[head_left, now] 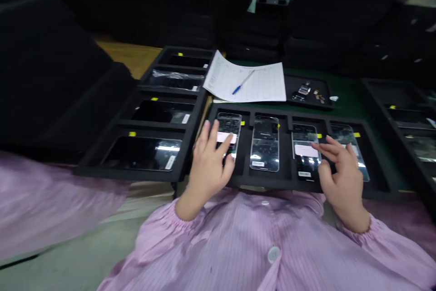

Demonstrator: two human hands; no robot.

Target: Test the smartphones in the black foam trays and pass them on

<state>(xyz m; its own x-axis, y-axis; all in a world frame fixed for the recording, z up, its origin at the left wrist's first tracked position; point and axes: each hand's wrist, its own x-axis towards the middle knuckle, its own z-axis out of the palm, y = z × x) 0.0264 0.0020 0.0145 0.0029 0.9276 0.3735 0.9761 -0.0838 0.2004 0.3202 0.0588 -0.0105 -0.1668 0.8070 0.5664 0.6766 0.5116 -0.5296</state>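
Observation:
A black foam tray [286, 177] lies across in front of me, with several smartphones in its slots. Over the leftmost phone [234, 120] my left hand [211, 164] is spread, its index finger at a white pop-up on the lit screen. The second phone [265, 143] rests face up between my hands. My right hand [342, 177] has its fingers stretched out, the index fingertip at the white pop-up of the third phone [304, 161]. Part of the rightmost phone [342, 133] is hidden behind that hand. Both hands hold nothing.
Another tray of phones [180, 175] lies at left, a further tray [378, 96] at right. Beyond sit a printed sheet [221, 75], a blue pen [242, 83] and a shallow box [289, 80] with small metal parts [304, 89]. Stacked black trays [252, 41] stand behind; a co-worker's sleeve [54, 209] is at left.

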